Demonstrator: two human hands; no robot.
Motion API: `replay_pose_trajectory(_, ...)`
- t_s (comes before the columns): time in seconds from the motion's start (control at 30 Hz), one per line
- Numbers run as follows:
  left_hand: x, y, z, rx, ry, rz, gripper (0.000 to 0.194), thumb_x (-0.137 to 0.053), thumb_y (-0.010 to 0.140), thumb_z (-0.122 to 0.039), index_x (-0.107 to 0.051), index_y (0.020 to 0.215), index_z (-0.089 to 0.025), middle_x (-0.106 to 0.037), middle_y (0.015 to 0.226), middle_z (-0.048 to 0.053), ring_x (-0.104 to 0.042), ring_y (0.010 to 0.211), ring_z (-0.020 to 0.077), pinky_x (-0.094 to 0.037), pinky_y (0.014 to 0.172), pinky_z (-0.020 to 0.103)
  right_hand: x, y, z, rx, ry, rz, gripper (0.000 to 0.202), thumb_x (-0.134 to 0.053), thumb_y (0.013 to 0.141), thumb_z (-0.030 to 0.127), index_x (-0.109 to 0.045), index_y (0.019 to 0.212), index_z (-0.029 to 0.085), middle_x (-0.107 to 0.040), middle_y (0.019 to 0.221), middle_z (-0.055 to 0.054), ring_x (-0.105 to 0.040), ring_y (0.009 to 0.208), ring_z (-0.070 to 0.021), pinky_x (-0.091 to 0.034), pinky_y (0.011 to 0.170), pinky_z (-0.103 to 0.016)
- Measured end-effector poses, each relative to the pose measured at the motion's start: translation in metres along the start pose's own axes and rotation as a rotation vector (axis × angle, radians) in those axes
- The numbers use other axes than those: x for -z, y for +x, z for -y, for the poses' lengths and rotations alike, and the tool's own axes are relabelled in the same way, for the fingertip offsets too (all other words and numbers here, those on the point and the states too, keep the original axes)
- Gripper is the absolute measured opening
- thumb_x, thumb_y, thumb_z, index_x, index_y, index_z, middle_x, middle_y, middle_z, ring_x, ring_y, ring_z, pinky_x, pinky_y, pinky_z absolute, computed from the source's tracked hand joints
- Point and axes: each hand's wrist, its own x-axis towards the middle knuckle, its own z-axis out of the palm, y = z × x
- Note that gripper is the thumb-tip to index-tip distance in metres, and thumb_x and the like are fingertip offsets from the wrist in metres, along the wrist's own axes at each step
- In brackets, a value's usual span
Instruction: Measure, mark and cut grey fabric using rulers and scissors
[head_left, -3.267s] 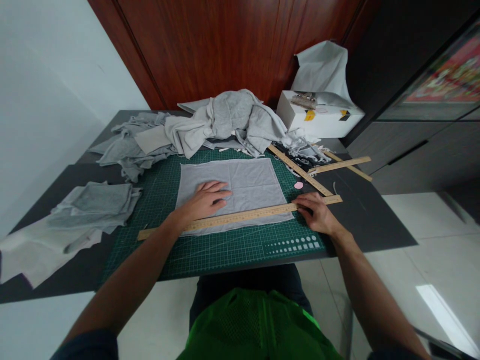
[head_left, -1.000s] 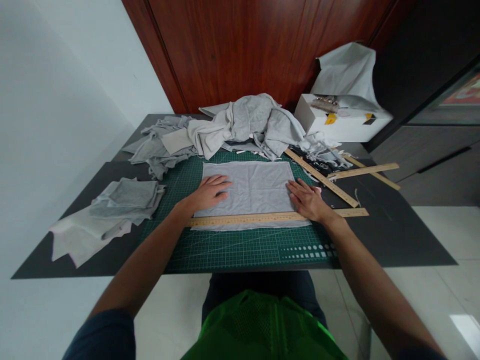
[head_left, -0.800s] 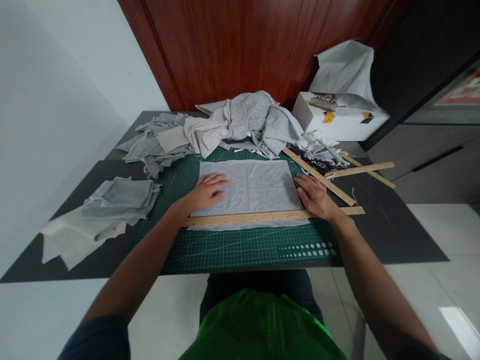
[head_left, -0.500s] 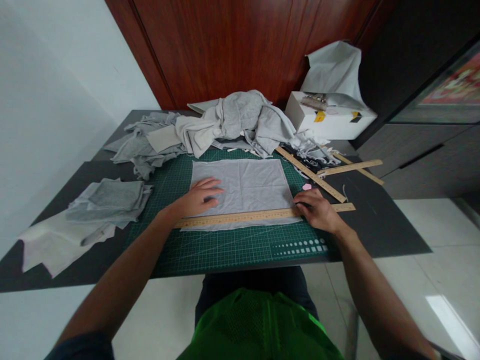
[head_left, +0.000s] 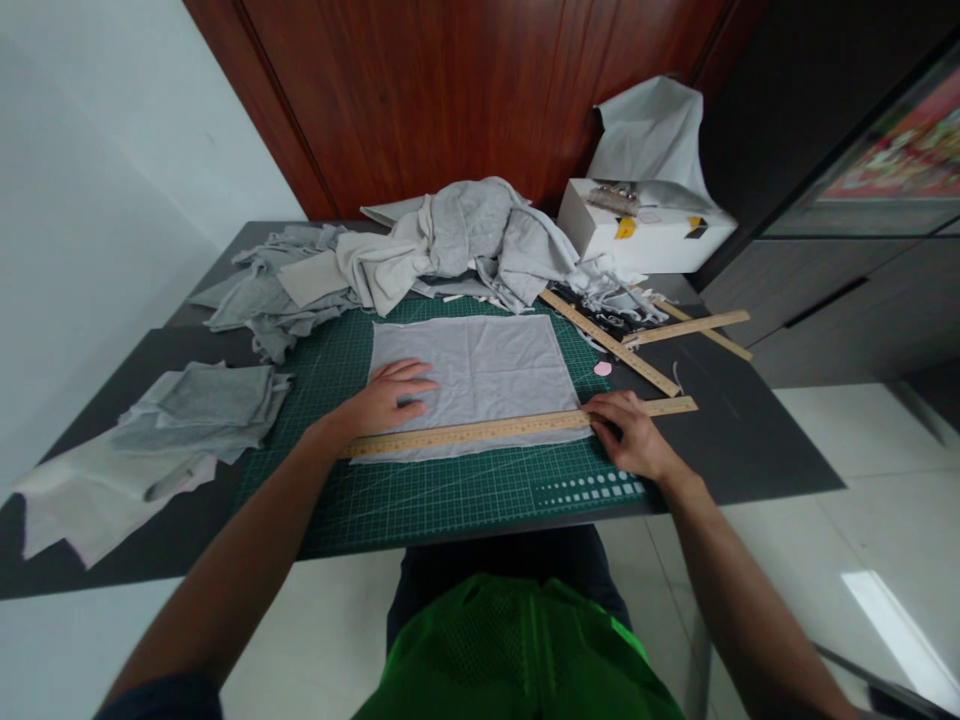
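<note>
A pale grey cloth (head_left: 499,366) lies spread out with faint creases, and a long wooden ruler (head_left: 480,432) crosses it near its front edge. My left hand (head_left: 386,398) rests flat on the cloth's left side, fingers stretched apart, its wrist over the ruler's left end. At the cloth's right edge, my right hand (head_left: 630,432) has curled fingers over the ruler, thumb on the near side. The ruler's right end sticks out beyond that hand. Beneath the cloth is a green cutting mat (head_left: 450,500) with a grid.
Heaped grey fabric (head_left: 465,235) lines the back of the dark table (head_left: 780,450). Folded cloth pieces (head_left: 217,395) lie at left. More wooden rulers (head_left: 611,342), a pink piece (head_left: 602,369) and scraps lie at right, with a white box (head_left: 645,235) behind.
My right hand's fingers have shifted slightly, now lying across the ruler at the cloth's edge. My left hand stays flat on the cloth. The whole view has shifted a little.
</note>
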Motion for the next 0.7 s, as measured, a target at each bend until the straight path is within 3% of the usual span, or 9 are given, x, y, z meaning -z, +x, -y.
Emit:
replay_pose_trajectory(0.4,-0.0011,0.0002,0.0014,0.0,-0.01,-0.013,0.044,-0.061,0.099,-0.048,-0.073,0.139,-0.032,-0.053,0.165,0.005,-0.041,0.156,0.0334,-0.027,0.13,0.057,0.0015,0.0003,0.0015,0.023,-0.029,-0.015,0.024,-0.058,0.101,0.027,-0.076,0.116,0.023,-0.076,0.117,-0.013,-0.067,0.108,-0.0322,-0.053,0.097,-0.056)
replay_pose_trajectory(0.7,0.0017,-0.001,-0.0075,0.01,-0.014,0.022,0.046,-0.06,0.101,-0.039,-0.068,0.145,-0.032,-0.05,0.167,0.004,-0.037,0.158,0.0304,-0.026,0.132,0.056,0.0005,-0.0053,-0.0071,0.039,-0.023,-0.003,0.028,-0.06,0.097,0.027,-0.074,0.121,0.025,-0.076,0.118,-0.012,-0.069,0.108,-0.0342,-0.053,0.097,-0.058)
